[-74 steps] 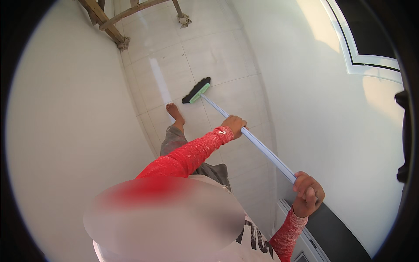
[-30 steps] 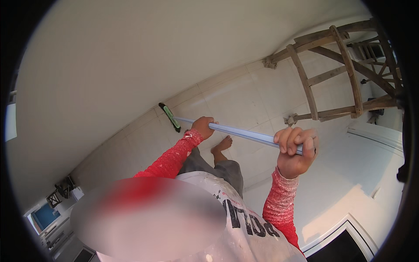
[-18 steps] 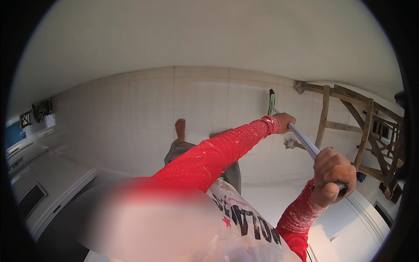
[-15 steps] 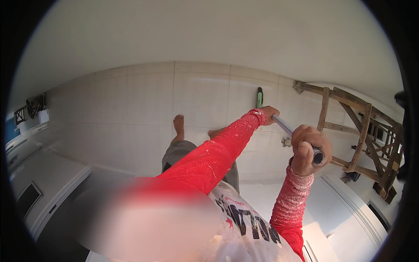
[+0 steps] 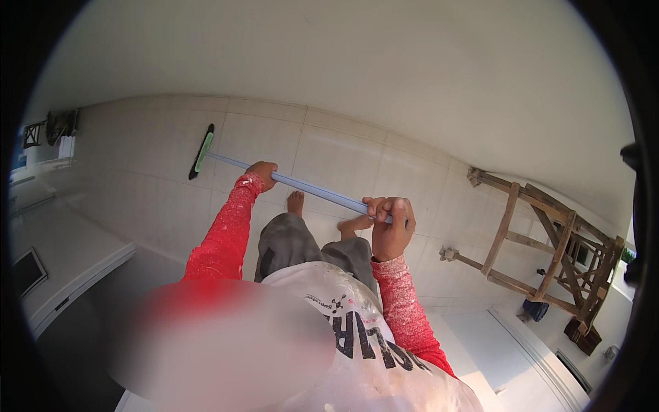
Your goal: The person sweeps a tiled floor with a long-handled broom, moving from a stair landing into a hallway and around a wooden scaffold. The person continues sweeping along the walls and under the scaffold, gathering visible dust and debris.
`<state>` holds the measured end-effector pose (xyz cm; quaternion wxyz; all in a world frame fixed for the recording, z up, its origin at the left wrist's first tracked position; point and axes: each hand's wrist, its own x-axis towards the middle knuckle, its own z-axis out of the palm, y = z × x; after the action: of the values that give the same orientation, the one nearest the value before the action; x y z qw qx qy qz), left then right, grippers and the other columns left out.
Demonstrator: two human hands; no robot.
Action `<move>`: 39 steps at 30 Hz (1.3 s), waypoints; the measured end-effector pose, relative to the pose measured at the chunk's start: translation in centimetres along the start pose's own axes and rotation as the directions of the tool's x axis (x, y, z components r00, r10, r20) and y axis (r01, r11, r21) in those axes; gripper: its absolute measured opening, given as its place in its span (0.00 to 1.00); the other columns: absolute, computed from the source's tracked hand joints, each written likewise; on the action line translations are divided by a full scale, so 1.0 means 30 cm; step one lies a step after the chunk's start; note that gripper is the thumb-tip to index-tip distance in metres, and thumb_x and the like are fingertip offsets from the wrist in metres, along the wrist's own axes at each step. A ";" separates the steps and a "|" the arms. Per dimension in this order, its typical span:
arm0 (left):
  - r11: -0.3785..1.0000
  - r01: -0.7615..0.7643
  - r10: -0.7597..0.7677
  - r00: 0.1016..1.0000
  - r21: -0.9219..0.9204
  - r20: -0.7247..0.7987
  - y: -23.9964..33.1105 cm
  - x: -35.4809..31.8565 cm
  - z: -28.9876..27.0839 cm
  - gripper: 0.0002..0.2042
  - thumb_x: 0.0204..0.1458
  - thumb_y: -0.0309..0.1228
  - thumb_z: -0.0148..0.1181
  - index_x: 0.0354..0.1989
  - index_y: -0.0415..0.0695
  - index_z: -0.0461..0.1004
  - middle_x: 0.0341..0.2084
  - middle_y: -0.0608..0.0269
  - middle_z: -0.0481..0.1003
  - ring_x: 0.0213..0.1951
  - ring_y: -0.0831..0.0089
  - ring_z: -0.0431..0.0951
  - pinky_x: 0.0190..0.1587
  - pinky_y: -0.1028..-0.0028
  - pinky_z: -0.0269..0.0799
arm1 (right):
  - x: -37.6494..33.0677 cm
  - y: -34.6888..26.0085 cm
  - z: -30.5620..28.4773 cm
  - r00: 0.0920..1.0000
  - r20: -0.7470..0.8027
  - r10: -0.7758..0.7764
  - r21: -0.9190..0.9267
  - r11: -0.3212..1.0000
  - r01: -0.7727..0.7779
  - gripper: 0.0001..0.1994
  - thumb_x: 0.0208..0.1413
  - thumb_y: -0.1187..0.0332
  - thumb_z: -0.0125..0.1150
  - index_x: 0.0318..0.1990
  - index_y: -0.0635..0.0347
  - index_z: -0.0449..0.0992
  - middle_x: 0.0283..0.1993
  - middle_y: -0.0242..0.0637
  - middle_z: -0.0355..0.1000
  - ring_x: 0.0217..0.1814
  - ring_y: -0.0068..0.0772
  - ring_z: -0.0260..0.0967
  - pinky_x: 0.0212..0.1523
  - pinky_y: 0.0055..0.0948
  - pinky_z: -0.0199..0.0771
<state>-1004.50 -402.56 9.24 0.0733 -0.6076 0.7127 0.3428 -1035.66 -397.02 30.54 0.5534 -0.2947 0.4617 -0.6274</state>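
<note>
A broom (image 5: 320,193) with a light blue pole slants across in front of me. Its narrow head, green with a black edge, rests on the tiled floor at the left. My left hand (image 5: 261,174) is closed around the pole partway along, on the side toward the head. Near the pole's other end, my right hand (image 5: 392,225) wraps its fingers round it, in front of my body. Both red sleeves carry white dust or splatter.
Pale floor tiles (image 5: 343,161) run along a plain white wall (image 5: 329,62). On the right stands a wooden scaffold-like frame (image 5: 511,214) with wrapped feet. My bare feet (image 5: 295,203) are below the pole. A white door (image 5: 508,357) is at lower right.
The broom head has swept from the right side of the floor to the far left. Both hands have moved left with the pole, my left hand farther, and the pole now lies more crosswise.
</note>
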 end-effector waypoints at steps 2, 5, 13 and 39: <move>1.000 -0.003 0.003 1.000 -0.002 -0.008 0.092 -0.026 -0.001 0.07 0.46 0.36 0.62 0.29 0.46 0.77 0.28 0.53 0.78 0.36 0.51 0.78 0.39 0.57 0.73 | 0.017 -0.100 -0.080 1.000 0.000 -0.003 0.000 1.000 0.003 0.16 0.67 0.62 0.49 0.28 0.61 0.65 0.19 0.33 0.58 0.25 0.33 0.63 0.47 0.51 0.75; 0.967 -0.200 0.198 0.980 -0.157 -0.030 0.478 0.016 0.017 0.09 0.44 0.41 0.63 0.28 0.51 0.77 0.25 0.56 0.78 0.34 0.51 0.79 0.38 0.56 0.74 | 0.084 -0.425 -0.216 0.954 0.193 -0.228 -0.061 0.968 0.244 0.16 0.65 0.59 0.47 0.26 0.56 0.64 0.15 0.29 0.56 0.23 0.30 0.60 0.41 0.46 0.73; 0.632 -0.615 0.667 0.741 -0.471 -0.073 1.304 0.295 0.107 0.10 0.48 0.40 0.63 0.27 0.47 0.75 0.24 0.54 0.77 0.33 0.50 0.78 0.37 0.56 0.72 | 0.236 -0.869 -0.082 0.598 0.764 -0.241 -0.021 0.918 0.397 0.19 0.49 0.60 0.71 0.17 0.58 0.69 0.11 0.26 0.61 0.09 0.24 0.59 0.13 0.21 0.60; 0.820 -0.318 -0.015 0.819 -0.476 -0.573 -0.073 0.322 -0.527 0.19 0.56 0.46 0.59 0.21 0.42 0.71 0.21 0.51 0.75 0.28 0.48 0.76 0.31 0.56 0.69 | 0.551 -0.347 0.989 0.793 0.552 -0.259 -0.030 0.944 0.330 0.15 0.64 0.63 0.50 0.24 0.56 0.61 0.13 0.27 0.53 0.12 0.24 0.51 0.18 0.31 0.60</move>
<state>-999.99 -419.63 15.25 -0.3430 -0.6131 0.6210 0.3477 -1017.44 -420.92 49.49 0.5368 -0.5617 0.2734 -0.5671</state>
